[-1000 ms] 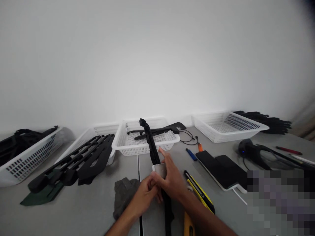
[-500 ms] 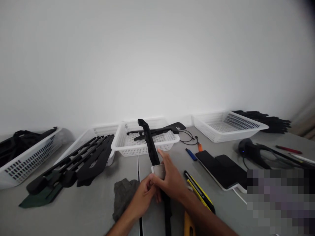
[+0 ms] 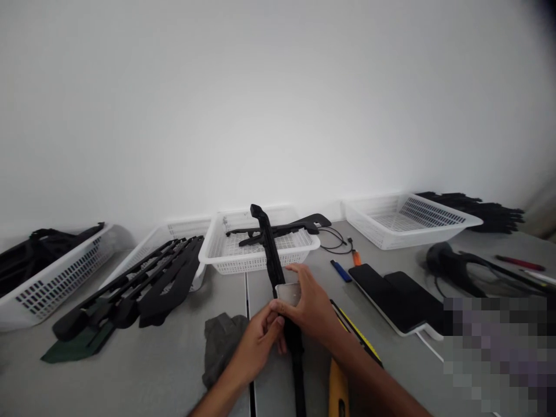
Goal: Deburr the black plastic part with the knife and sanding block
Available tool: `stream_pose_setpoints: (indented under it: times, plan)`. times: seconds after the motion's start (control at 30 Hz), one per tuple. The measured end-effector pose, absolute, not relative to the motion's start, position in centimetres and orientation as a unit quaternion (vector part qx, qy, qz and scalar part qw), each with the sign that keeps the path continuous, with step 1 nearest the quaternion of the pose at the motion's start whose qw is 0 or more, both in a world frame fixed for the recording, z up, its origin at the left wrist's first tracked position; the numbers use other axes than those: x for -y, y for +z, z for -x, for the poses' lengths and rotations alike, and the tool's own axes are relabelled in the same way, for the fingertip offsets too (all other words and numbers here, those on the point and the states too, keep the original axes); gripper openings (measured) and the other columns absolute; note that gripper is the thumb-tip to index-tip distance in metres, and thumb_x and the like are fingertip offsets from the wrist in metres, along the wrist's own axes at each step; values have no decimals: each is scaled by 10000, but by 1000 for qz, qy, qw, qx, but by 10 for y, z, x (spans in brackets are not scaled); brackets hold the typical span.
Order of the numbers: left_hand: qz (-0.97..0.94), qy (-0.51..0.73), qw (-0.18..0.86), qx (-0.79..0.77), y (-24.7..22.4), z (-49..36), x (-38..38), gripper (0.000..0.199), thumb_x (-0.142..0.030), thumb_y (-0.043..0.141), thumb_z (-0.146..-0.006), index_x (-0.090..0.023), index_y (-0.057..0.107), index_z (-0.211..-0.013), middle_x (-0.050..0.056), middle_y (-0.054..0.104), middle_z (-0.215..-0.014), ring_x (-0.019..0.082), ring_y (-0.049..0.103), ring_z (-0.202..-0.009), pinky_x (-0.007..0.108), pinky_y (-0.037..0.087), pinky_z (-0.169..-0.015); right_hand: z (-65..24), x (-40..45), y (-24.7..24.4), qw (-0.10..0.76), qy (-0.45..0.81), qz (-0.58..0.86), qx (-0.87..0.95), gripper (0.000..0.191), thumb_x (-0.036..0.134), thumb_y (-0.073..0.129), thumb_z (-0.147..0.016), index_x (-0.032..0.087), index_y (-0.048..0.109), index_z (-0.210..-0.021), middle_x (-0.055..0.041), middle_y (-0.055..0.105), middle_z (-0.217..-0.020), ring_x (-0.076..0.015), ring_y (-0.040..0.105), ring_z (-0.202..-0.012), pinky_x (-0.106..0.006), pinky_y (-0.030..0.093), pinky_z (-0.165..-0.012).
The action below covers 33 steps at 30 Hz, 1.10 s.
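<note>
A long, narrow black plastic part slants away from me, its hooked far end over the middle basket. My left hand is closed around the part's middle, thumb and fingers pinched near the right thumb. In my right hand is a flat, light grey rectangular piece, held against the same part. What the piece is I cannot make out, and the right fingers hide some of it. A crumpled grey cloth lies left of my hands. Beside my right forearm are a yellow-and-black cutter and a yellow-handled tool.
Black parts lie in the middle white basket and across the basket left of it. Another filled basket stands far left. To the right are a white basket, phones, a blue-capped item and a black handheld device.
The whole view has shifted slightly. Both hands stay on the black part, and the left thumb now lies more visibly across it, close to the right thumb.
</note>
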<state>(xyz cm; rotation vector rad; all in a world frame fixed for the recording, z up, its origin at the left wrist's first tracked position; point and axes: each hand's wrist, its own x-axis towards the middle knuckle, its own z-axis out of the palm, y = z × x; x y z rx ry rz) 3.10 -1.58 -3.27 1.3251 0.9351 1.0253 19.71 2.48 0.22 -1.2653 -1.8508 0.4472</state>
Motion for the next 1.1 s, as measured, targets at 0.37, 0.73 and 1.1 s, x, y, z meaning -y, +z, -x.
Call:
stream_pose_setpoints:
  times: [0.37,0.73,1.1]
  plan:
    - [-544,442,581,-414,-30,-32,18,523,-633,692,-876,-169,687,-1116,-37,597,-668,136,575,-486,251,489,-487,-202,-26,10,375,105,509,768,417,461,830,-807,257,528,-1012,-57,649,-1108,-285,650,-1031,-396,524,-851]
    - [-520,475,581,-408,-25,-31,14,527,-718,674,-846,-196,603,-836,-50,578,-574,133,558,-467,243,488,-489,-192,-17,6,391,179,469,771,375,313,768,-811,249,508,-1074,-74,637,-1156,-284,621,-1073,-423,506,-926]
    - [-507,504,587,-381,-24,-28,13,699,-775,750,-722,-150,712,-1032,3,658,-650,143,549,-508,247,476,-495,-183,-7,8,413,255,426,764,516,258,735,-770,264,429,-1185,-111,546,-1398,-301,579,-1255,-464,482,-1043]
